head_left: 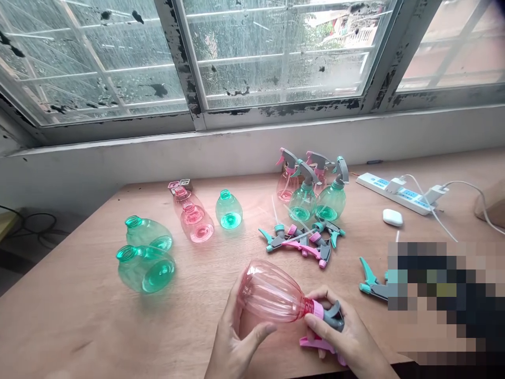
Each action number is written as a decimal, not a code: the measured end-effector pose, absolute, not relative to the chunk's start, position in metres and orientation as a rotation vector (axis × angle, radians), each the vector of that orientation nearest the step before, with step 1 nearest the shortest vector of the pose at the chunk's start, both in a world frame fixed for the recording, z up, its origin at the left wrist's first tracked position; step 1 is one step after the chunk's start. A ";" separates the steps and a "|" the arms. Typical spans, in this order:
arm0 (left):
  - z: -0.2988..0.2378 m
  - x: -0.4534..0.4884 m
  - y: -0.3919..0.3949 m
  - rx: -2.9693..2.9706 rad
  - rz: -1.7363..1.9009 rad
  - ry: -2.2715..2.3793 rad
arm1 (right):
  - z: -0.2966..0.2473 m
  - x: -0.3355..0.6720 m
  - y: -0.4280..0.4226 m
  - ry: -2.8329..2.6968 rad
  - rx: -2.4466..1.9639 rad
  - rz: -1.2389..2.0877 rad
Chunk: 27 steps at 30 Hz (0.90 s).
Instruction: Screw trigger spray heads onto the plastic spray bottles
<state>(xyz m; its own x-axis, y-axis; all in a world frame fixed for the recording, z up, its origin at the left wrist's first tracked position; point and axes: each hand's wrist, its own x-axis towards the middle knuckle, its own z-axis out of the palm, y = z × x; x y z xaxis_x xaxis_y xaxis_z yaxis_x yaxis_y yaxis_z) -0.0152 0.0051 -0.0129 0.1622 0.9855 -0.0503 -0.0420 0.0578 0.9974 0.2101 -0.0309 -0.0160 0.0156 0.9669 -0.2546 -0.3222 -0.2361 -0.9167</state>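
My left hand cups the body of a pink plastic spray bottle lying on its side near the table's front edge. My right hand grips the grey and pink trigger spray head at the bottle's neck. Both hands are closed around what they hold. The bottle's base points up and to the left.
On the wooden table lie two green bottles, two pink ones and a green one without heads. Several finished spray bottles stand at the back. Loose trigger heads, a power strip, a white case.
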 end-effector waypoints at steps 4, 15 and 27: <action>-0.020 -0.017 0.004 1.184 1.092 1.030 | -0.014 0.208 -0.032 -0.811 -1.209 1.427; -0.005 -0.012 0.004 1.167 1.091 1.101 | -0.015 0.208 -0.032 -0.786 -1.244 1.445; -0.009 -0.002 0.003 1.061 1.219 1.107 | -0.018 0.204 -0.031 -0.860 -1.201 1.388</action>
